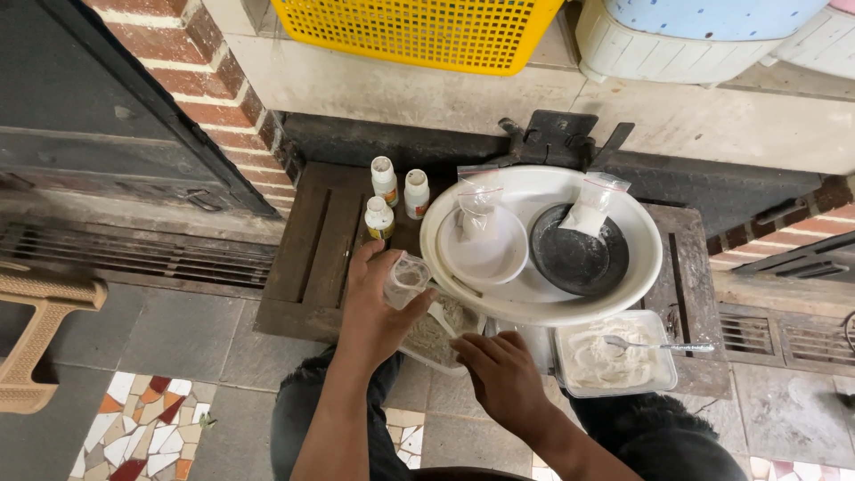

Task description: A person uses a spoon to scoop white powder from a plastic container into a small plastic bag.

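My left hand holds a small clear plastic cup, tilted, just left of a large white basin. My right hand reaches into a clear container of pale grainy material and grips a white plastic spoon. Inside the basin sit a white bowl with a clear bag in it and a black dish with a bag of white powder. Right of my right hand stands a clear tub of white powder with a metal spoon lying in it.
Three small white bottles stand on the dark wooden platform left of the basin. A yellow mesh basket and white tubs rest on the ledge behind. A tan plastic stool stands at the left, past a floor drain grate.
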